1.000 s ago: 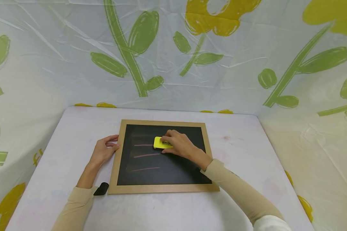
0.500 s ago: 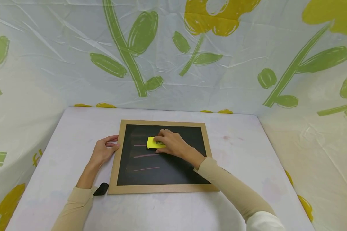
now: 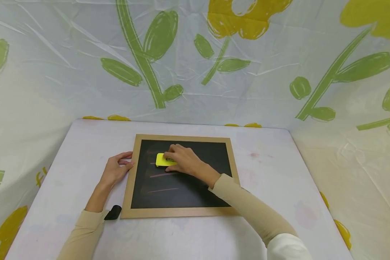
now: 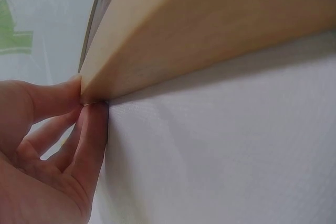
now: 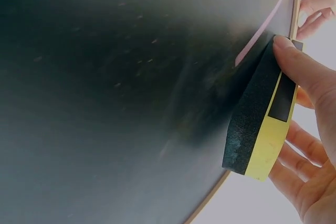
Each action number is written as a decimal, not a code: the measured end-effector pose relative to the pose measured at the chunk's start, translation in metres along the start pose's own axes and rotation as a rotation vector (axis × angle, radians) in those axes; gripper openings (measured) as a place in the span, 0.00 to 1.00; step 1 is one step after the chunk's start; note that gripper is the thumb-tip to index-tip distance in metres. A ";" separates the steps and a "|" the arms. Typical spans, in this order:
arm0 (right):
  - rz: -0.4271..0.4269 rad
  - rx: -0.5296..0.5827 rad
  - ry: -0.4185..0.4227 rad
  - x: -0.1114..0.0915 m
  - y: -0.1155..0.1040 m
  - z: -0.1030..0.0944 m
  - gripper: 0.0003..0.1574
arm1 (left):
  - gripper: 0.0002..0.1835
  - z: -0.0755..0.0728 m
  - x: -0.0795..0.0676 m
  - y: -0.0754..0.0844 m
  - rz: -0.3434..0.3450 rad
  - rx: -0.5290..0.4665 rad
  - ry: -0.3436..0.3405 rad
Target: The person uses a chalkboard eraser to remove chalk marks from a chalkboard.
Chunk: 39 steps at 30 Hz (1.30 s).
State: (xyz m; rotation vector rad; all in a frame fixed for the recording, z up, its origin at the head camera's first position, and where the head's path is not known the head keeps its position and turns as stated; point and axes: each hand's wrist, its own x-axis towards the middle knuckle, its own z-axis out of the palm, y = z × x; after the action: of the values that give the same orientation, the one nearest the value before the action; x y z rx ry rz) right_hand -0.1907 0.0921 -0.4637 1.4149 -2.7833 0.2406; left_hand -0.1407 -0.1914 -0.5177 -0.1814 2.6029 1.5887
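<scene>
Gripping the eraser (image 3: 160, 160) on the blackboard (image 3: 188, 198) with my right hand (image 3: 185, 159).
It partly covers a pink line (image 3: 152, 163); my left hand (image 3: 113, 171), fingers extended, touches the frame (image 3: 178, 212); flowered cloth (image 3: 263, 90) hangs behind the desk (image 3: 266, 177).

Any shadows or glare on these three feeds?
Head: soft shadow on the black, wood-framed chalkboard; right wrist: dark shadow beside the yellow-and-black block eraser, with paler sheen beyond; left wrist: soft shadow along the tan wooden frame.

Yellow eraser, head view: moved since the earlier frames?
Yes. The yellow eraser has moved left across the chalkboard, closer to the left side of its wooden frame.
</scene>
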 end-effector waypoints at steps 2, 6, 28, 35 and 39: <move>0.002 -0.001 -0.014 0.004 -0.003 0.000 0.29 | 0.25 0.000 -0.001 0.000 0.001 0.003 -0.001; -0.004 -0.001 -0.032 0.012 -0.008 -0.001 0.29 | 0.25 0.000 -0.001 0.001 0.008 0.003 0.001; -0.049 -0.054 -0.040 0.024 -0.016 0.001 0.29 | 0.25 0.001 -0.003 0.003 -0.003 0.012 0.003; -0.030 -0.054 -0.042 0.010 -0.007 0.000 0.29 | 0.25 -0.001 -0.003 0.003 0.030 0.004 0.002; -0.021 -0.037 -0.037 0.002 -0.001 -0.002 0.28 | 0.25 -0.002 -0.002 0.003 0.030 -0.004 -0.004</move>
State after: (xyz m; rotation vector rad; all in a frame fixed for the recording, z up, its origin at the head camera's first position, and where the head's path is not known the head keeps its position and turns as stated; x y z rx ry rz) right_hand -0.1912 0.0905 -0.4610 1.4551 -2.7845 0.1630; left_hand -0.1391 -0.1914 -0.5140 -0.1393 2.6120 1.6020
